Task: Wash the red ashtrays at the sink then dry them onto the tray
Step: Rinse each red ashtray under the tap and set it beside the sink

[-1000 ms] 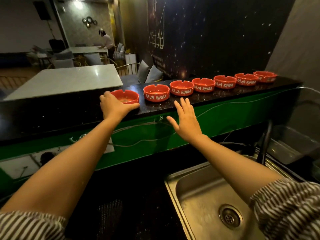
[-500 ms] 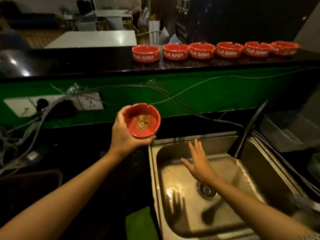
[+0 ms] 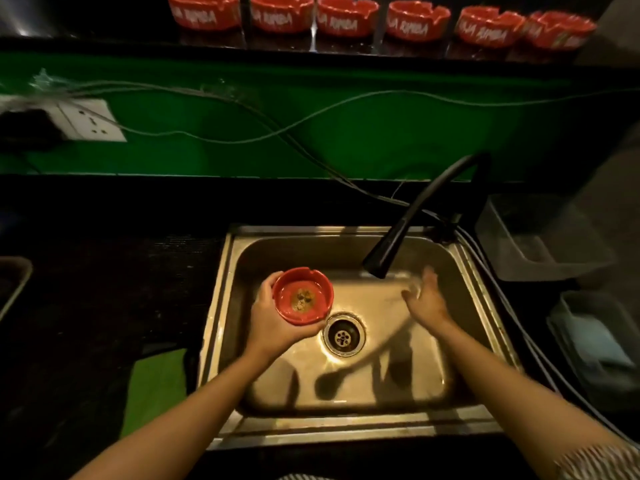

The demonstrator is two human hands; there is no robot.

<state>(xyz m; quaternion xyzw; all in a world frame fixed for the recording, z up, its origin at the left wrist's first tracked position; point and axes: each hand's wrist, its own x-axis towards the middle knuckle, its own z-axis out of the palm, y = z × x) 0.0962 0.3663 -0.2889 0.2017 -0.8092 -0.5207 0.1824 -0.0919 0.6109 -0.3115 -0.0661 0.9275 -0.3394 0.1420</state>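
My left hand (image 3: 268, 322) grips a red ashtray (image 3: 302, 294) from below, upright, with brownish dirt in its bottom, over the left part of the steel sink (image 3: 221, 306). My right hand (image 3: 424, 299) hovers over the sink's right side, fingers apart and blurred, holding nothing, just right of the black faucet (image 3: 408, 223) spout. Several more red ashtrays (image 3: 349, 16) with white lettering stand in a row on the black counter ledge at the top. The drain (image 3: 343, 336) lies between my hands.
A green wall panel with loose cables (image 3: 242, 112) and a white socket (image 3: 86, 121) runs behind the sink. Clear plastic containers (image 3: 540, 237) stand to the right, one holding a cloth (image 3: 595, 344). A green cloth (image 3: 156, 386) lies left of the sink, and a tray edge (image 3: 14, 282) shows at far left.
My left hand took the leftmost ashtray off the ledge and carried it down over the sink. My right hand dropped from the ledge into the sink, under the faucet spout.
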